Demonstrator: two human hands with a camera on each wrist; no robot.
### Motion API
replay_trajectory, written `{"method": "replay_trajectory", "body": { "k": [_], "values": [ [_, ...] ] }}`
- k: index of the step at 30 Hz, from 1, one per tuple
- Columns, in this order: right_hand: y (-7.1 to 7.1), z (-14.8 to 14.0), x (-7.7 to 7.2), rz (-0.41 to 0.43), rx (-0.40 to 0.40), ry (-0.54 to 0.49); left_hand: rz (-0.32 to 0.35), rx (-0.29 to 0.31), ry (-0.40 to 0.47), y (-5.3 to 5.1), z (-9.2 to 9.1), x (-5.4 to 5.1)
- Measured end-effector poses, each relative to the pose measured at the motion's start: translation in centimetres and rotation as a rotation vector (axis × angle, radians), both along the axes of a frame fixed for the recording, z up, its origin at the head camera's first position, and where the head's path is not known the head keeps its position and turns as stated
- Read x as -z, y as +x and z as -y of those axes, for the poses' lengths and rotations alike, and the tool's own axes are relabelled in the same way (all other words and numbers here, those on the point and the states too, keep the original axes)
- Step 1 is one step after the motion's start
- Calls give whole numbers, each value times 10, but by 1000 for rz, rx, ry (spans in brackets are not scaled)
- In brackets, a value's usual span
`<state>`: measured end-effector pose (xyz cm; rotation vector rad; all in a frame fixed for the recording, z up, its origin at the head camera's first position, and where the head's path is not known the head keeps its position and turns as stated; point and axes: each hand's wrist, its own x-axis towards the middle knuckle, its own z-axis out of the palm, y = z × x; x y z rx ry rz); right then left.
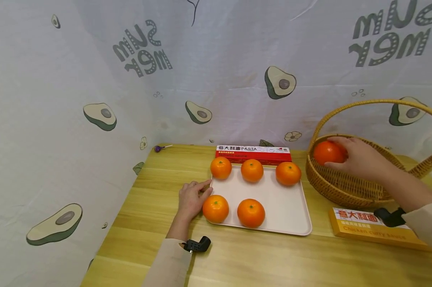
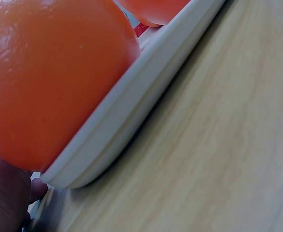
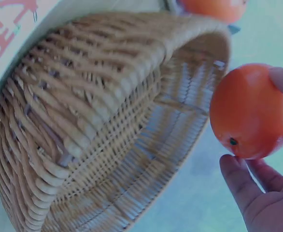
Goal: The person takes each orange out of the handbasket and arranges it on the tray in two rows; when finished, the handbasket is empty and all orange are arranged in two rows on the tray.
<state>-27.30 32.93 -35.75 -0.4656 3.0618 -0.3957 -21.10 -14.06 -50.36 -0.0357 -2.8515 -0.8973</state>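
Note:
My right hand (image 1: 362,159) holds an orange (image 1: 329,153) between thumb and fingers, over the left rim of the wicker basket (image 1: 345,191). In the right wrist view the orange (image 3: 252,111) shows a small green stem spot, and it stands just outside or above the basket's rim (image 3: 117,92). Several oranges lie on the white tray (image 1: 280,203), three along the far side and two along the near side. My left hand (image 1: 191,199) rests on the table with thumb and index finger touching the tray's left edge, beside the near-left orange (image 1: 216,209).
A red pasta box (image 1: 253,154) lies behind the tray. The yellow pasta box (image 1: 377,230) is in front of the basket, partly hidden by my right wrist. A purple lollipop (image 1: 158,148) sits at the table's far left. The basket's tall handle (image 1: 366,102) arches above it.

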Motion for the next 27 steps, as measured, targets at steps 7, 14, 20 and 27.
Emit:
{"method": "replay_trajectory", "body": {
  "k": [7, 14, 20, 27],
  "values": [
    [25, 20, -3, -24, -2, -72, 0, -3, -10, -1, 3, 1],
    [52, 46, 6, -116, -61, -196, 10, -10, 3, 1, 4, -1],
    [66, 63, 15, -73, -84, -210, 10, -11, 12, 0, 2, 1],
    [80, 74, 25, 14, -108, -207, 4, -7, 13, 0, 0, 0]
  ]
}}
